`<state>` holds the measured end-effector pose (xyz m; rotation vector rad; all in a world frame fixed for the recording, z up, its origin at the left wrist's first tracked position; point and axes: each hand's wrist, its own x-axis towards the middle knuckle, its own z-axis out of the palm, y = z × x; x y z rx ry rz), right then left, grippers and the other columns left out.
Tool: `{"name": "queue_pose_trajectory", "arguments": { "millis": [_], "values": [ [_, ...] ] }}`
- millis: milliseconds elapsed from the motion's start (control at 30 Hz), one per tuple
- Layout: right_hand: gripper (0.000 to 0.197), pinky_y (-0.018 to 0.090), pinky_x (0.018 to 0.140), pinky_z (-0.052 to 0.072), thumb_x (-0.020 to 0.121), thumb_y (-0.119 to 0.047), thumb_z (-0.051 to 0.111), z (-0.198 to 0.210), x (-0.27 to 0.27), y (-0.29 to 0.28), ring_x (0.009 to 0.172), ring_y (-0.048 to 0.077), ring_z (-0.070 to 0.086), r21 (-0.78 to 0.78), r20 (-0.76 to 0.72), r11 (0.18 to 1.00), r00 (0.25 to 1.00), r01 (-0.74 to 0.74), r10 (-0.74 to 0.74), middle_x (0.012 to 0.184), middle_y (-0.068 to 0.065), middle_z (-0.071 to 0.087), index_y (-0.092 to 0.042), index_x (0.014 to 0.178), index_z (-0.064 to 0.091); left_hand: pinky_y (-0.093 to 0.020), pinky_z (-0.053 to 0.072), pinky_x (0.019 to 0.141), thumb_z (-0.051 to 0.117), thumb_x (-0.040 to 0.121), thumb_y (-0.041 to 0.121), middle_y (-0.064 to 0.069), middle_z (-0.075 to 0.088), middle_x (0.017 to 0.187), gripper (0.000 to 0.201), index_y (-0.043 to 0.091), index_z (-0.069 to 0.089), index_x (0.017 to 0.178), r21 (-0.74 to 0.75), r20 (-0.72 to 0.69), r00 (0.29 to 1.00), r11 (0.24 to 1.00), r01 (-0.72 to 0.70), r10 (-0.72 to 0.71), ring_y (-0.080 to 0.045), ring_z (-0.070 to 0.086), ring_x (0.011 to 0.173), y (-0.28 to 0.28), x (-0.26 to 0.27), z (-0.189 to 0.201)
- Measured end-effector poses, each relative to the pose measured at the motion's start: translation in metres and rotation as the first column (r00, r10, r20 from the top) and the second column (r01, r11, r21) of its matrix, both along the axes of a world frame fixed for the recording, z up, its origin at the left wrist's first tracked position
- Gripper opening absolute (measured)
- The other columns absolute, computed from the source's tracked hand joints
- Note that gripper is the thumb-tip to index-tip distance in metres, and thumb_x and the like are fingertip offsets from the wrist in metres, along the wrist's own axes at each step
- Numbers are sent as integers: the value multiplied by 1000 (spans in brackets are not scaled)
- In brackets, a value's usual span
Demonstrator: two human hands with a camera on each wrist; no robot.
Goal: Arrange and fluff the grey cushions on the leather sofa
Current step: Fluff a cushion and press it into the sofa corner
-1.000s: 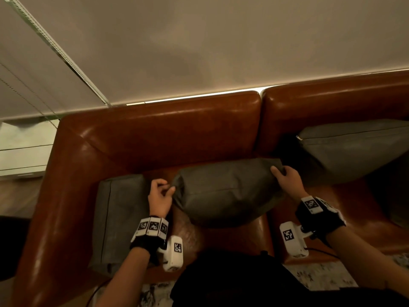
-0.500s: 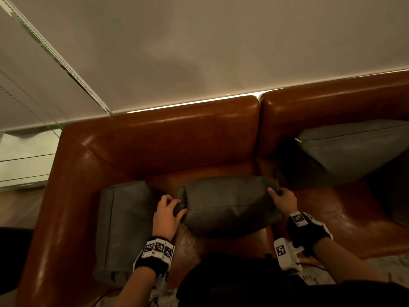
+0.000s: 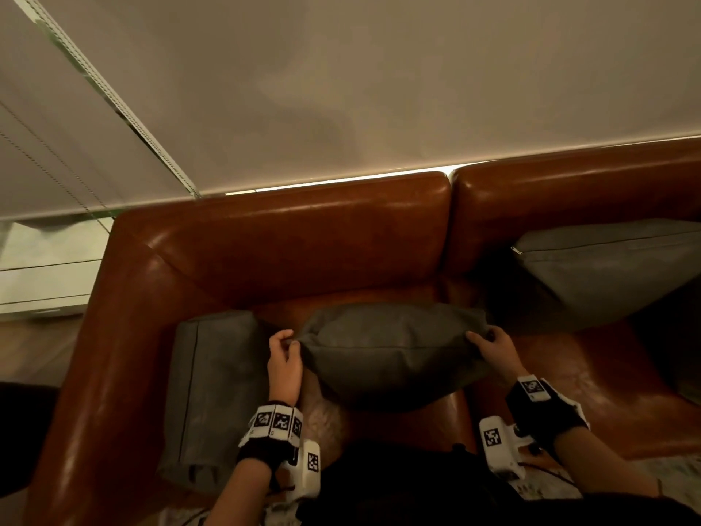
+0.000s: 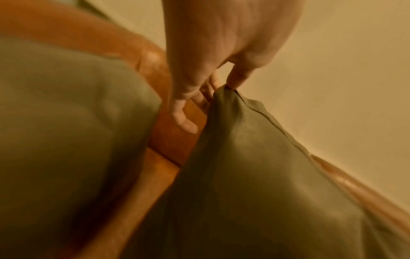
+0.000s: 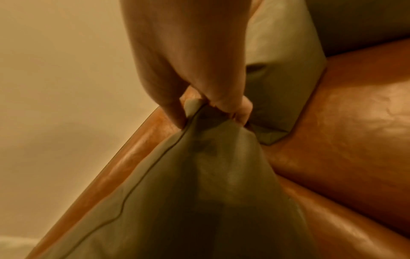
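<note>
The middle cushion (image 3: 394, 347) is a plump grey pillow of smooth cloth, puffed in its belly and drawn to a point at each end, with a thin seam running along its length. It sits over the seat of the leather sofa (image 3: 303, 244), in front of the left backrest, held by its two end corners. The left hand (image 3: 284, 358) pinches the left corner: in the left wrist view the thumb and fingers (image 4: 237, 78) nip the very tip of the cloth while one finger hangs loose beside it. The right hand (image 3: 493, 351) has a tighter grip on the right corner; in the right wrist view its fingers (image 5: 233, 106) bunch the cloth into creases that fan down the cushion's face. Whether the cushion's underside touches the seat or hangs just clear cannot be told.

Just left of it, a flatter grey cushion (image 3: 205, 392) lies on the seat against the sofa's arm, a dark seam line down its left side. To the right, a third grey cushion (image 3: 607, 275) leans against the right backrest, its zip pull showing at the near corner. The sofa is glossy reddish-brown leather. Both wrists carry black bands with white marker tags (image 3: 278, 421). Behind the sofa hangs a pale roller blind (image 3: 341, 89).
</note>
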<state>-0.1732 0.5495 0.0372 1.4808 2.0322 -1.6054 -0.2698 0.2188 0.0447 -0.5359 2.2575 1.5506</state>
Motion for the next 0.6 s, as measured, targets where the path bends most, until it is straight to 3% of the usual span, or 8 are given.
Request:
{"name": "queue_pose_trajectory", "arguments": {
  "millis": [100,167,233,300,400,500,533,600],
  "values": [
    [46,37,89,43,88,-15,62,7,-1,2,116,36,53,112,31,979,985,-170,168,126,22,55,3,128,48,-35,44,91,50,94,31,-7,57,111,35,13,50,124,-153,-36,994,983,99,-106,-25,55,104,0,-7,12],
    [39,37,83,44,84,-14,67,7,-3,1,110,36,56,174,62,956,971,-238,230,118,22,59,1,117,53,-34,45,94,57,88,41,-3,55,109,46,9,51,122,-182,-9,987,971,154,-158,-20,53,102,5,-10,17],
    [27,33,76,40,83,-12,68,7,-5,-4,106,37,57,221,76,938,964,-265,255,108,20,59,-5,102,50,-34,46,91,63,85,39,-9,60,107,50,3,53,118,-269,4,979,943,198,-204,-26,57,103,8,-16,16],
    [28,32,76,39,82,-11,68,7,-5,-8,105,36,57,245,66,931,963,-271,263,110,22,60,-5,101,48,-35,44,85,62,87,32,-20,63,104,42,-4,56,109,-368,30,966,896,250,-257,-35,58,103,6,-25,12],
    [46,30,80,40,80,-18,72,13,-1,-3,110,34,56,241,44,941,971,-239,236,118,20,59,1,116,50,-34,39,78,54,92,31,-23,61,89,36,-4,58,87,-353,69,964,897,265,-258,-39,58,98,-3,-38,5],
    [59,30,81,40,77,-22,75,12,2,8,114,34,54,201,34,962,983,-185,181,125,20,56,2,124,48,-38,42,86,46,95,33,-23,64,99,40,-4,62,93,-295,81,959,913,282,-271,-37,58,102,-4,-38,-1],
    [61,32,83,41,77,-24,76,11,3,10,115,34,54,195,37,967,986,-164,160,126,19,56,2,125,48,-39,43,88,45,96,32,-22,65,101,38,-2,63,93,-272,63,966,927,260,-252,-36,59,101,-1,-36,-3],
    [53,35,85,45,79,-27,73,9,3,12,111,33,57,192,22,973,992,-128,126,123,19,59,0,120,54,-40,43,87,44,97,28,-15,63,89,31,10,61,78,-208,40,985,963,173,-168,-28,58,88,6,-32,-2]
  ]
}}
